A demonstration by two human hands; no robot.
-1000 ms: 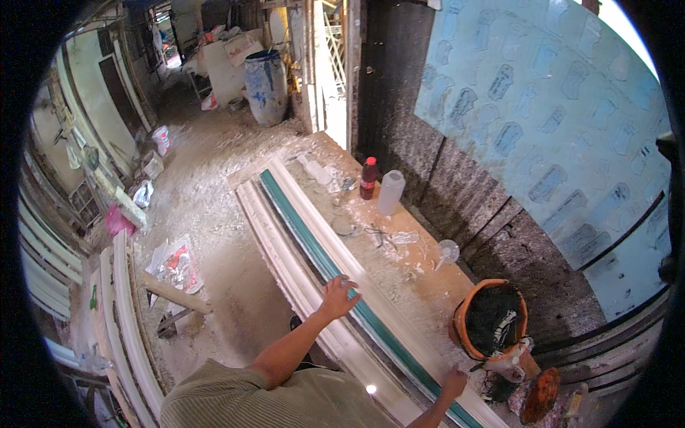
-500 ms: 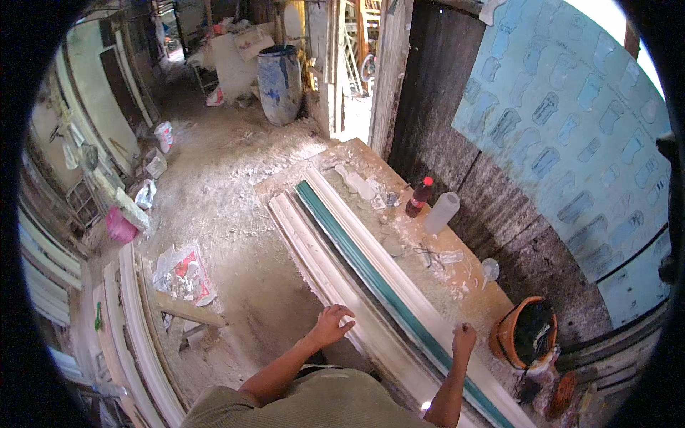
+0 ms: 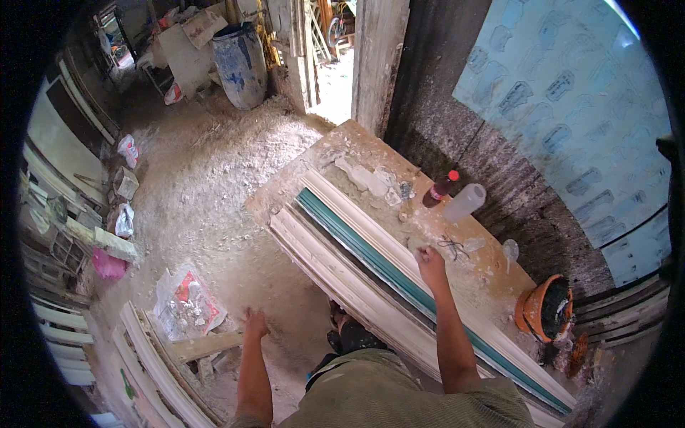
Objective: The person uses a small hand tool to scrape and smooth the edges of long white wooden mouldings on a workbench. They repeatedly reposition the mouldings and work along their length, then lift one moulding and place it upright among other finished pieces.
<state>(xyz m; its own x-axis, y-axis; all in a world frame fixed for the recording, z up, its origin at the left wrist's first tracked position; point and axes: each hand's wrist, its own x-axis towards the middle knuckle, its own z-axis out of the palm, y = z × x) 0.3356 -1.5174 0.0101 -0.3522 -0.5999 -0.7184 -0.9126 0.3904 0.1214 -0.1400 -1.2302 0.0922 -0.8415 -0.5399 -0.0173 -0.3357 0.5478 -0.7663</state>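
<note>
My right hand (image 3: 430,264) is closed above the far edge of a long white moulding (image 3: 371,221) on the table. Its fingers are curled in, and whatever they hold, if anything, is hidden. A long green ribbed mould strip (image 3: 357,240) lies beside that moulding on its near side. Nearest my body, a second pale moulding (image 3: 314,250) runs along the table's edge. My left hand (image 3: 255,324) hangs over the floor, away from the table, with its fingers loosely apart and nothing in them.
The dusty table (image 3: 285,182) bears a dark bottle with a red cap (image 3: 440,189), a translucent white bottle (image 3: 465,202) and white scraps. An orange bucket (image 3: 528,314) stands at the right. Long mouldings (image 3: 146,364) lie at lower left near a plastic sack (image 3: 187,307). A blue barrel (image 3: 241,68) stands farther back.
My left hand has moved left, off the near moulding's side and out over the floor. My right hand has moved farther up along the table. The view has shifted too.
</note>
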